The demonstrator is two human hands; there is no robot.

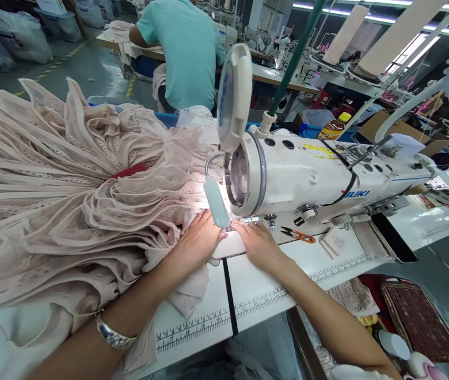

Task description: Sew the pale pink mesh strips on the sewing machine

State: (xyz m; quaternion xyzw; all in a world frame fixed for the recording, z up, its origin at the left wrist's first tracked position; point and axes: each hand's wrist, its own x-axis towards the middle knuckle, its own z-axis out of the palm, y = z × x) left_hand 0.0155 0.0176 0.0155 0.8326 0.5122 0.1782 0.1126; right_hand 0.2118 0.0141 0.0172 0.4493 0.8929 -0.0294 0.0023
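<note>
My left hand [197, 241] lies flat, fingers stretched out, on pale pink fabric [69, 211] right at the needle of a white sewing machine [311, 177]. My right hand [256, 244] rests flat on the other side of the needle, fingers forward on the brightly lit strip of cloth. A silver bracelet [114, 334] circles my left wrist. A large heap of pleated pink lace fabric is piled to the left of the machine. The machine's small lamp [216, 201] hangs over my fingertips.
Orange thread snips [299, 235] lie on the white table [260, 295] right of my hand, near paper tags [335, 243]. A ruler strip runs along the table's front edge. A person in a teal shirt [187, 50] sits at the station ahead. A woven seat pad [418, 319] is lower right.
</note>
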